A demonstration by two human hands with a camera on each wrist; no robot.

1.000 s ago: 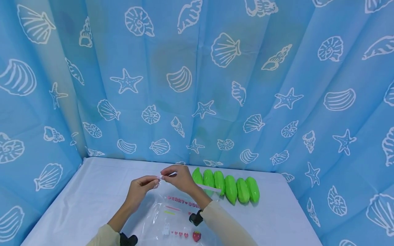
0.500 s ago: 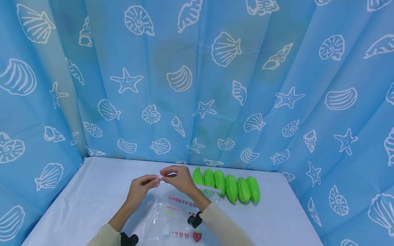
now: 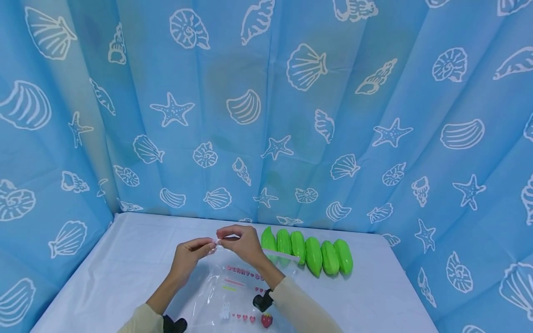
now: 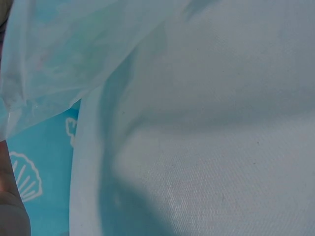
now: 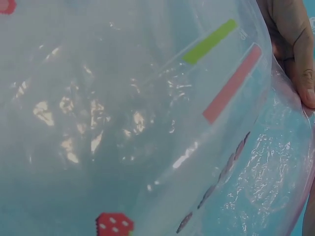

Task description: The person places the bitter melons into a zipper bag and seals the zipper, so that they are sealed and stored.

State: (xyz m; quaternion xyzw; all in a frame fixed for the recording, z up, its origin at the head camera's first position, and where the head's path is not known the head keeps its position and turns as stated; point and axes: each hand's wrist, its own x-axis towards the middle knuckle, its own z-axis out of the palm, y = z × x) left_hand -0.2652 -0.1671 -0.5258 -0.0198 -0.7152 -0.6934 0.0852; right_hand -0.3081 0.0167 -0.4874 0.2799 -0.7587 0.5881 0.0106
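The work in hand centres on the clear printed zip bag [image 3: 244, 303], and it looks to be at a partial stage. Taking the bag as the clock's centre in the head view, with twelve toward the patterned curtain [image 3: 275, 115], the left hand [image 3: 186, 259] and right hand [image 3: 244, 243] meet at eleven, fingertips narrowed to a pinch on the bag's top corner. What is done: the corner is gripped and the printed film is spread out toward six. What is left is harder to read — the fingers cover the pinched spot, so whether the mouth is parted there cannot be told. Nothing shows plainly inside the bag, and the six green cucumber-shaped pieces [image 3: 313, 256] lie side by side at two o'clock, seemingly all outside it; the pale closure strip [image 3: 283, 255] crosses in front of the leftmost ones.

As for room, the tabletop [image 3: 370, 282] is widest toward three, past the green row, with another good stretch between nine and ten, left of the left hand. Twelve is tight: the far edge runs close behind the hands and the row, with the curtain right beyond. Toward six, the bag runs out of view — the near edge cannot be judged.
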